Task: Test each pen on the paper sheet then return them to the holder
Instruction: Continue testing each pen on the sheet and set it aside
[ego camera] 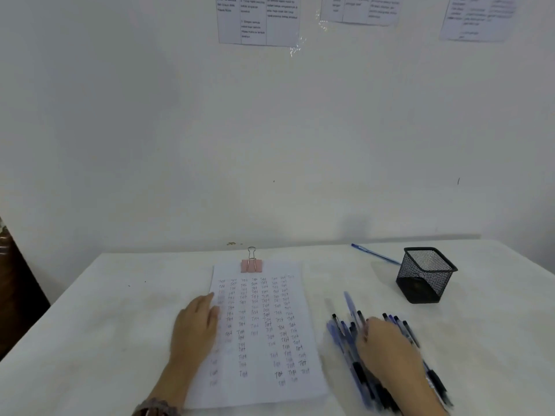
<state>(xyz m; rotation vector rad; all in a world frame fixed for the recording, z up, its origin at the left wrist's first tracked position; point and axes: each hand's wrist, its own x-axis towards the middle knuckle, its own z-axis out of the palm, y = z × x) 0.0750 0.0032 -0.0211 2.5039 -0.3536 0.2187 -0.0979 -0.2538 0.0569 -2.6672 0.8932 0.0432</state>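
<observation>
Pens (348,334) lie in a loose heap on the table (90,325) at the near right, just right of the paper sheet (264,325). The right hand (387,349) rests over them, too blurred to tell whether it grips any. The left hand (195,322) presses flat, fingers straight, on the sheet's left edge. The black mesh holder (425,276) stands farther right, with one blue pen (375,256) lying just beyond it.

Soft, even indoor light, faint shadows.
Motion blur smears the right hand (387,349) and pens (345,337) at lower right.
</observation>
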